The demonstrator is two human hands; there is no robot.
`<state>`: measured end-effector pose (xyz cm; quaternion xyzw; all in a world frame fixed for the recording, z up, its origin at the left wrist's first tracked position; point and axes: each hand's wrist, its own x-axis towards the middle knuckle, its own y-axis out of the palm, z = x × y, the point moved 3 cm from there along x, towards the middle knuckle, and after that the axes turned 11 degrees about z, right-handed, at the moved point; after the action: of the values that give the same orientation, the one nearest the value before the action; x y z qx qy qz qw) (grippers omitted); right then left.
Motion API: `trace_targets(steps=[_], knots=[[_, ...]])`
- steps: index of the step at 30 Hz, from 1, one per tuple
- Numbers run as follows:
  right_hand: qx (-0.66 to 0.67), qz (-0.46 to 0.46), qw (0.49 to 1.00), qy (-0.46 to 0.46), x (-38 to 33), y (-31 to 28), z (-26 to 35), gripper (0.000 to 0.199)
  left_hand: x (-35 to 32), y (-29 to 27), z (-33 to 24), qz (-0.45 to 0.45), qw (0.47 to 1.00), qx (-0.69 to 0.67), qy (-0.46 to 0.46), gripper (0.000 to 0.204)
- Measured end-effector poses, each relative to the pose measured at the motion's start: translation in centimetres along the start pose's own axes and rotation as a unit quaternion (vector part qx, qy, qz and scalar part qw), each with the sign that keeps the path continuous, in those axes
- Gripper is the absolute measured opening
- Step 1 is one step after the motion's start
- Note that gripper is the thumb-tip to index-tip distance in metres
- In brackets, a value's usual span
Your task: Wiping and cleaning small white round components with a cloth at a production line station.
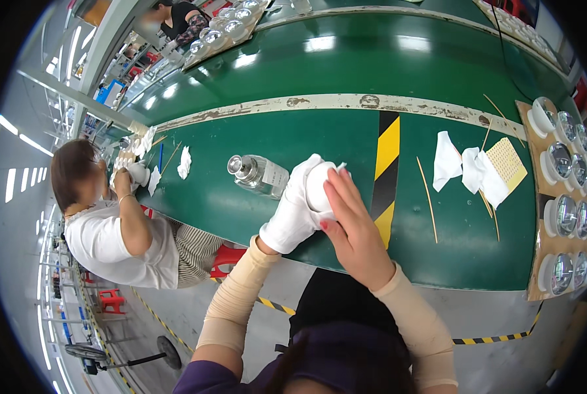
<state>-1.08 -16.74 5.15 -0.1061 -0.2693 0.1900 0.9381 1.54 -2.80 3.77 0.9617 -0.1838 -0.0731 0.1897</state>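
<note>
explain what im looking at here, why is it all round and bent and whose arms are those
This is one picture from a wide fisheye camera worn on a person's head, looking down, so straight edges bend. The two forearms from below are the wearer's own. The left hand, in a white glove, holds a small white rounded object; the bare right hand presses a white cloth against it. On the green table lie a clear bottle, white cloths, thin sticks and a cardboard tray of shiny domes. Another person sits at left.

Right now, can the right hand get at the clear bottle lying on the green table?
Probably not directly: the gloved left hand and the white piece it holds lie between the right hand and the bottle.
</note>
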Motion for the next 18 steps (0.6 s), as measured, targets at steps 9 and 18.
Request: trace_targets(steps=[9, 18], knots=[[0.138, 0.015, 0.975, 0.174, 1.9, -0.9, -4.7, 0.048, 0.5, -1.8, -0.5, 0.06, 0.861, 0.482, 0.15, 0.096], [0.003, -0.016, 0.998, 0.056, -2.5, 0.9, -0.6, 0.053, -0.4, -1.3, -0.4, 0.038, 0.874, 0.466, 0.133, 0.088]])
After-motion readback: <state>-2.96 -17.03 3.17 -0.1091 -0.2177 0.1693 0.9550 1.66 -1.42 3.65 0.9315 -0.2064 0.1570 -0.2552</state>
